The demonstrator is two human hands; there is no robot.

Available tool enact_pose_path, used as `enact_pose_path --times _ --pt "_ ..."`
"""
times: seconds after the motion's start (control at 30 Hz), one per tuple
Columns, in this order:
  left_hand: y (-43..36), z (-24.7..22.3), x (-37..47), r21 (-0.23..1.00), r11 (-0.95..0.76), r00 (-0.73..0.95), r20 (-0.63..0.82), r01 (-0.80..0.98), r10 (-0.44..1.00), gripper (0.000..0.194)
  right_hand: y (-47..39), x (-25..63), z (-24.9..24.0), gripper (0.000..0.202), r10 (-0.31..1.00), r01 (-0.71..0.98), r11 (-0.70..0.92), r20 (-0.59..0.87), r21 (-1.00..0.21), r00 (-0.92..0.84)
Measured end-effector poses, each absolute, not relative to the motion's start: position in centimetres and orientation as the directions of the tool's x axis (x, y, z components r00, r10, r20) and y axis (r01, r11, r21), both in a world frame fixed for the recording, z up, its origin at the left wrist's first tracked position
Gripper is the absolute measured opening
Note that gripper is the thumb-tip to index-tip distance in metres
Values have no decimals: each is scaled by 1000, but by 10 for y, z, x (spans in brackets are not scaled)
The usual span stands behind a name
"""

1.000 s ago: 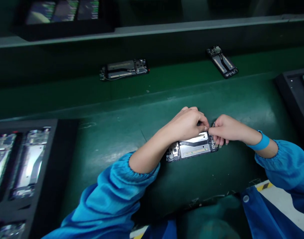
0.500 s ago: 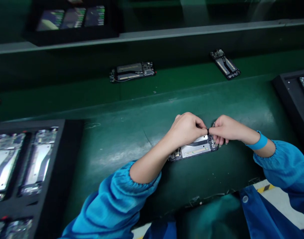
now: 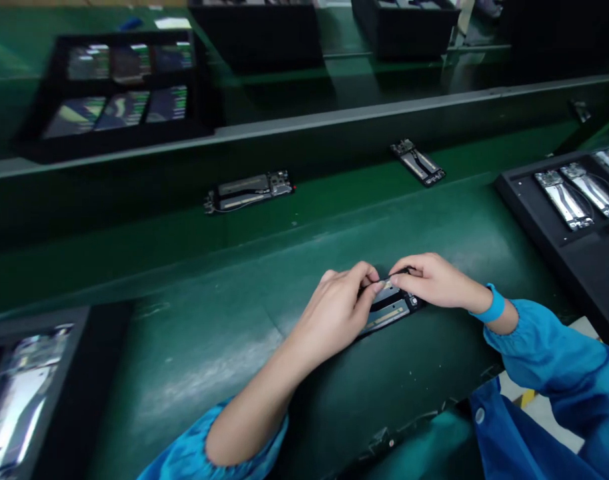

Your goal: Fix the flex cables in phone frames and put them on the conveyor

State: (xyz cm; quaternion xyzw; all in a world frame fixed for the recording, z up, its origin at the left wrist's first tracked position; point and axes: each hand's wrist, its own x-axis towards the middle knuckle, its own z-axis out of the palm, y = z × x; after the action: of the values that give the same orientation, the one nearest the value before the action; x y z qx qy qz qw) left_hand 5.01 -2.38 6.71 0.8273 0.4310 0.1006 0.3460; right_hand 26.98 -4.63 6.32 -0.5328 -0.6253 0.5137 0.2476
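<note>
An opened smartphone (image 3: 395, 312), its silvery battery bay and dark flex cable showing, lies on the green work surface between my hands. My left hand (image 3: 332, 310) covers its left part, thumb and forefinger closed on the far long edge. Close beside those fingertips, my right hand (image 3: 429, 280) pinches the same edge near the phone's right end, thumb on top. Whether a small part or a cable sits between the fingertips is hidden. Both arms wear blue sleeves, and a blue band (image 3: 489, 303) circles my right wrist.
Two more opened phones lie behind, one at centre-left (image 3: 249, 191) and one to the right (image 3: 418, 163). Black trays with phones stand at the left (image 3: 102, 373) and right (image 3: 529, 200). Beyond a grey ledge (image 3: 284, 123) sit further black trays (image 3: 197, 113).
The view has shifted, so the back trays show more. My right hand has moved from the phone's right end onto its far edge, nearer my left fingertips. The phone stays on the surface.
</note>
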Motion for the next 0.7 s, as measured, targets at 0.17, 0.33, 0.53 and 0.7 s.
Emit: enact_pose_path --times 0.17,0.33,0.53,0.7 --pt "-31 75 53 686 -393 499 50 613 865 14 -46 258 61 17 955 246 -122 -181 -962 -235" --pt "-39 76 55 686 -379 441 93 621 892 14 -51 258 61 15 976 259 -18 -74 -966 -206" --pt "-38 77 55 701 -364 424 96 614 901 16 -53 254 66 14 981 254 99 51 -962 -187" --pt "-47 79 57 707 -342 413 78 619 908 18 -59 250 65 16 986 289 112 71 -951 -150"
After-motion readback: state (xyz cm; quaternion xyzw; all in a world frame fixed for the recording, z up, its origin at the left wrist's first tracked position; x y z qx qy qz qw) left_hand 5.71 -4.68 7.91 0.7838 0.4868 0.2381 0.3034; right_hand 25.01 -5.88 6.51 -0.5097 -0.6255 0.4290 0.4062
